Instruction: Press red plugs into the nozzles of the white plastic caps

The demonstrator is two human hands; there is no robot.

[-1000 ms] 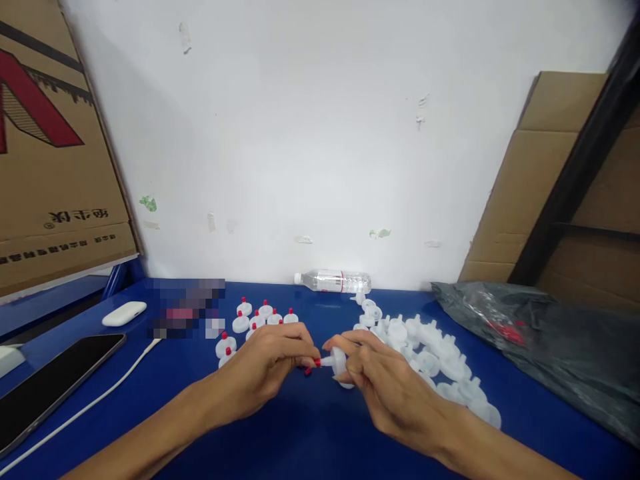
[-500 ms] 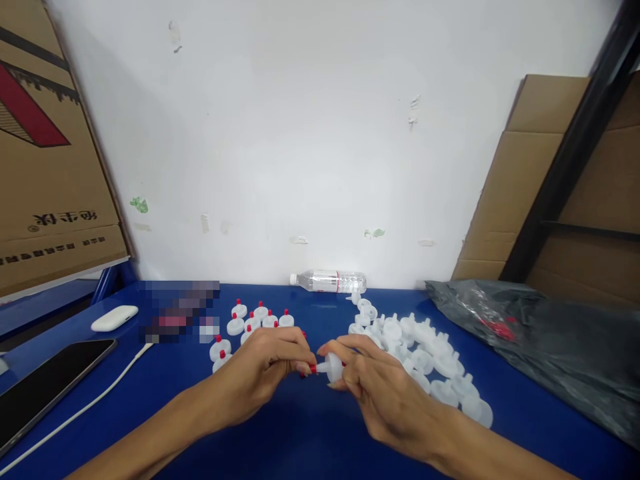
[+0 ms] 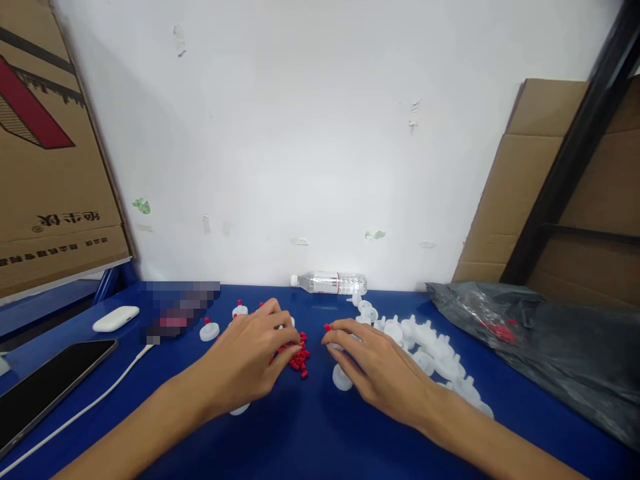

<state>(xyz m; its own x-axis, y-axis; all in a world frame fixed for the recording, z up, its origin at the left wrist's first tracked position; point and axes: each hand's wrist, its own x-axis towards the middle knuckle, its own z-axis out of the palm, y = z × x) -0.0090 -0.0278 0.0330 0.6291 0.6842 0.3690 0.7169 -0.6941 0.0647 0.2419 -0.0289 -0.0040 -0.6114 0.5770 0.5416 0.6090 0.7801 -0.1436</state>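
My left hand reaches over a pile of small red caps. Its thumb and index fingertips come together at the pile's upper edge, pinched on a red cap partly hidden by them. With curved fingers, my right hand grips a white nozzle lid, mostly covered; a red tip shows at its fingertips. Just below that hand, another white lid lies on the blue table. Red-tipped white lids stand around my left hand, one at far left and others partly hidden behind it.
Many white nozzle lids lie heaped at right. A clear bottle lies against the wall. At left are a phone, a white case and a cable. Dark plastic sheeting covers the right side.
My hands have moved apart from the white lid they shared. The left shifted left and uncovered the red pile; the right moved slightly right. Some red-tipped lids at left have changed place.
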